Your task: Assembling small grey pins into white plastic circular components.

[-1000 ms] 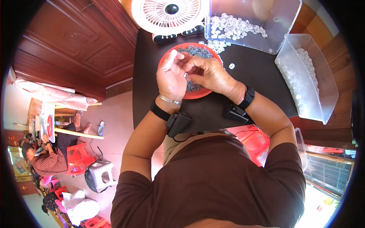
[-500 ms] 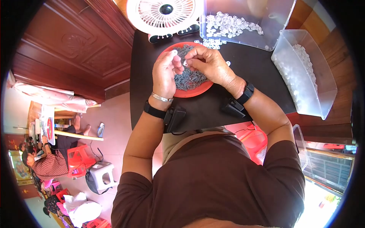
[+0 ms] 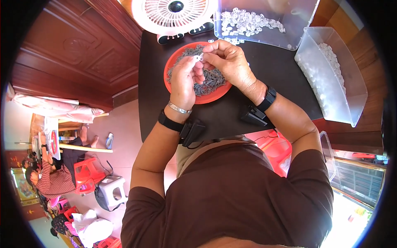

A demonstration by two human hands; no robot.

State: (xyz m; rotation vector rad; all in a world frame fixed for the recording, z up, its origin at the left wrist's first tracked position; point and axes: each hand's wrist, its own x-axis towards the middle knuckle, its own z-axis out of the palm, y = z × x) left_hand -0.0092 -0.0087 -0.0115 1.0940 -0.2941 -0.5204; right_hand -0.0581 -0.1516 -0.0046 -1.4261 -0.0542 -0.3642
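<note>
My left hand is closed, pinching a small white plastic piece between thumb and forefinger. My right hand is also closed, its thumb and fingertips pinching a small whitish piece against the left one; fingers partly hide it. Both hands are over a round red tray filled with thin grey screw-like pieces. Behind the right fingers, several flat white plastic pieces lie on the black table.
A white fan stands at the back left. Behind the tray, a clear bin holds white pieces; another clear bin with white pieces is at the right. A person sits far left, near red stools.
My left hand has moved right and slightly up, bringing its white piece against the one in my right fingers. My right fingertips have risen. The whole view has shifted slightly.
</note>
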